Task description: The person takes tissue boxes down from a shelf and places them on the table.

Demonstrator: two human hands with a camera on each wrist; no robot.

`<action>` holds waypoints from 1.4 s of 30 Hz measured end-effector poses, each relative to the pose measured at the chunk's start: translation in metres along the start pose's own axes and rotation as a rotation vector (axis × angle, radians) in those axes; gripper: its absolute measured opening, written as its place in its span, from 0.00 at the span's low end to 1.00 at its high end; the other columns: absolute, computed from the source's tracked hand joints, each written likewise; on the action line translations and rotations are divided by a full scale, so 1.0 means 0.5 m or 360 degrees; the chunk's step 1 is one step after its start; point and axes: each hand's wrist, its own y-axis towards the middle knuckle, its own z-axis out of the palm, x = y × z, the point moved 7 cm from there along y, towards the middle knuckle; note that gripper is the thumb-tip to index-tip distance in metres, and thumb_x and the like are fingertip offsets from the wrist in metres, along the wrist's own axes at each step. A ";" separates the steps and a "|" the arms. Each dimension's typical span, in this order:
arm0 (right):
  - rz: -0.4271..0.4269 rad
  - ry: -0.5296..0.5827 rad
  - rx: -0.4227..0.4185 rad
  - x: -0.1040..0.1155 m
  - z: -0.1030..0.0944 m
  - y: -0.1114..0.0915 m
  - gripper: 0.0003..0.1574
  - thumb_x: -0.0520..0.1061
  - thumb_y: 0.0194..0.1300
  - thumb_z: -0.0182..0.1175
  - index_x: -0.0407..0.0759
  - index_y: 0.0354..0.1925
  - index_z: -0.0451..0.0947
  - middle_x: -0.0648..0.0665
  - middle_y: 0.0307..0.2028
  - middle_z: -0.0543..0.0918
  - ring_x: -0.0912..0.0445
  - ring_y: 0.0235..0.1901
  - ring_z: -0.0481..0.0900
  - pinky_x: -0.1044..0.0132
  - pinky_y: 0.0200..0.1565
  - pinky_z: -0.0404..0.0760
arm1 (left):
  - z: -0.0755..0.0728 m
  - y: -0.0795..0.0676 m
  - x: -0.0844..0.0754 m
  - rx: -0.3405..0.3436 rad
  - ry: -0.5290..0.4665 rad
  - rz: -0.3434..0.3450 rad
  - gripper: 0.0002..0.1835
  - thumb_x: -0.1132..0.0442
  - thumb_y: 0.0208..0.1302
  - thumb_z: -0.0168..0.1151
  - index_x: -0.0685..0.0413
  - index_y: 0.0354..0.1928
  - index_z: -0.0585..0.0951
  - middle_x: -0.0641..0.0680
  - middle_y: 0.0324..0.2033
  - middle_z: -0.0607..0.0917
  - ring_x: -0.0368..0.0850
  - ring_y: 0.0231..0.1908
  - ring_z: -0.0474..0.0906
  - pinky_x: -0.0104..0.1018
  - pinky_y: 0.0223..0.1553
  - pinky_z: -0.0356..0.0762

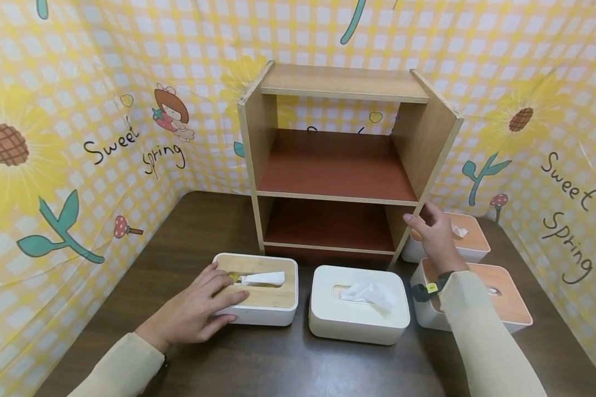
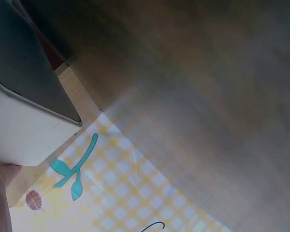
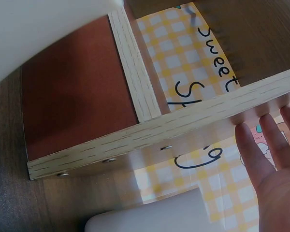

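Observation:
My left hand (image 1: 193, 311) holds the left end of a white tissue box (image 1: 273, 316) with a bamboo lid, fingers over the lid and thumb along the front wall. A white strip with a yellowish end shows in its slot. In the left wrist view the box (image 2: 34, 130) fills the left edge, a finger at its side. My right hand (image 1: 437, 237) is at the right side panel of a wooden shelf (image 1: 345, 194). In the right wrist view, its straight fingertips (image 3: 242, 129) touch the panel's outer face (image 3: 193, 135).
An all-white tissue box (image 1: 357, 325) with a tissue sticking up stands front centre. Two boxes with orange-brown wooden lids, a nearer one (image 1: 506, 286) and a farther one (image 1: 472, 229), are right of the shelf. Yellow checked cloth (image 1: 328, 33) surrounds the dark table (image 1: 258, 364).

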 end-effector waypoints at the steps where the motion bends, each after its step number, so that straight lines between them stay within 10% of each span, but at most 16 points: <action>1: -0.0003 0.0008 0.0001 0.001 0.000 0.000 0.35 0.47 0.68 0.61 0.44 0.70 0.65 0.42 0.62 0.73 0.48 0.64 0.65 0.71 0.54 0.70 | 0.000 0.000 0.000 0.0002 0.0000 0.0000 0.21 0.49 0.69 0.57 0.50 0.58 0.80 0.59 0.47 0.77 0.58 0.50 0.73 0.71 0.55 0.59; 42: 0.0071 -0.0026 -0.0015 -0.007 -0.004 0.002 0.36 0.49 0.69 0.61 0.45 0.71 0.64 0.39 0.63 0.71 0.50 0.62 0.67 0.70 0.53 0.71 | 0.014 -0.008 0.028 0.0185 -0.0117 -0.0088 0.27 0.52 0.57 0.71 0.47 0.59 0.79 0.50 0.47 0.77 0.51 0.50 0.71 0.71 0.55 0.60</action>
